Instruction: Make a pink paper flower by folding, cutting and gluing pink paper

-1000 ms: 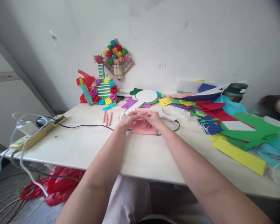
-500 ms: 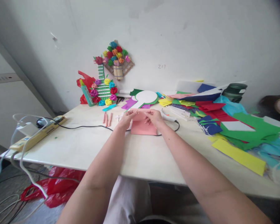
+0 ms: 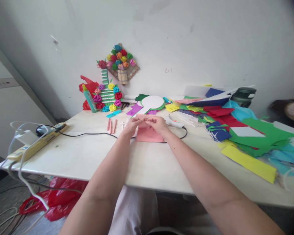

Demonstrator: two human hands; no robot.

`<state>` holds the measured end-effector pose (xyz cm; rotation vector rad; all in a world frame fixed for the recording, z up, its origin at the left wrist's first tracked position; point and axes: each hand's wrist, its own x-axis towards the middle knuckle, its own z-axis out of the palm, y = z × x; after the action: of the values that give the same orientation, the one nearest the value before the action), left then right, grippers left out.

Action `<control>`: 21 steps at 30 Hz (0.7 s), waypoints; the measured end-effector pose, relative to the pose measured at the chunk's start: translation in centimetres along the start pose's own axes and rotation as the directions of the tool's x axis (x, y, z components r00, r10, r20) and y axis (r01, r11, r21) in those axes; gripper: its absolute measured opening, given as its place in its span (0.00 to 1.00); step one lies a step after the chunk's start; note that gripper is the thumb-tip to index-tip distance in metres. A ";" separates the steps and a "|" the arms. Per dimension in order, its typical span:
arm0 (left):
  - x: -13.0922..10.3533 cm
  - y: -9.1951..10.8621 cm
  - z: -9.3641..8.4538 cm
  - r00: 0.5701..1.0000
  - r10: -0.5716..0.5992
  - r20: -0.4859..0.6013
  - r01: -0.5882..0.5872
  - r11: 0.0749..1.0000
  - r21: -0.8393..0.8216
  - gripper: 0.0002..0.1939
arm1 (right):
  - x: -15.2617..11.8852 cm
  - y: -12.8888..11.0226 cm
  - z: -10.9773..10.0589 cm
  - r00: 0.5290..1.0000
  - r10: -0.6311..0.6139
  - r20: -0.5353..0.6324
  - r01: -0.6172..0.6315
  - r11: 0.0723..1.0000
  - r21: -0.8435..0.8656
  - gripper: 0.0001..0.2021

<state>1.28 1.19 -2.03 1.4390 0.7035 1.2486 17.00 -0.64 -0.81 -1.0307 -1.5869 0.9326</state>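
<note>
Sitting at nine o'clock on the white table (image 3: 98, 156), a power strip (image 3: 47, 139) trails a black cord (image 3: 88, 133) toward the middle. A teal bottle (image 3: 89, 101) stands tilted at ten beside a flower-trimmed guitar shape (image 3: 108, 95), with pink rolls (image 3: 114, 126) lying nearer in, at nine. At centre, the left hand (image 3: 133, 126) has its fingers closed in a pinch on pink paper (image 3: 149, 136), the folds too small to make out. Its fingertips meet those of the right hand (image 3: 159, 125), likewise pinched on the paper, with a white disc (image 3: 152, 102) beyond at twelve. A glue gun (image 3: 175, 123) lies just beside that hand at three, and coloured sheets (image 3: 271, 131) spread farther out from two to four o'clock
</note>
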 end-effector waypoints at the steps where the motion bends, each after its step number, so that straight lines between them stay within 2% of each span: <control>1: 0.0 0.0 0.0 1.000 0.002 0.002 -0.002 1.000 0.008 0.13 | 0.0 0.0 0.0 1.000 -0.005 -0.011 0.005 1.000 -0.009 0.06; 5: 0.0 0.0 0.0 1.000 -0.002 0.003 0.002 1.000 0.020 0.12 | 0.3 0.7 -0.1 0.998 -0.017 -0.056 0.018 1.000 0.024 0.09; 11: 0.0 0.0 0.1 0.998 -0.001 -0.062 0.002 1.000 0.021 0.15 | 0.9 1.3 -0.6 0.995 -0.021 -0.096 0.026 0.998 0.056 0.06; 15: 0.0 0.1 0.0 0.999 -0.009 -0.048 0.010 1.000 0.022 0.14 | 0.4 0.4 -1.0 0.999 0.043 0.001 -0.043 0.983 0.178 0.06; 18: 0.0 0.1 0.0 0.998 0.014 -0.067 -0.012 1.000 0.026 0.13 | -0.2 -0.6 -1.3 0.991 0.008 0.132 -0.040 0.970 0.241 0.13; 21: 0.1 0.1 0.0 0.992 0.034 -0.117 -0.035 0.999 -0.003 0.12 | -0.3 -1.1 -1.7 0.992 -0.028 0.123 -0.003 0.970 0.244 0.14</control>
<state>1.33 1.24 -1.93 1.3872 0.7569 1.3694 18.47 -1.15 0.48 -0.8025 -1.5329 1.1708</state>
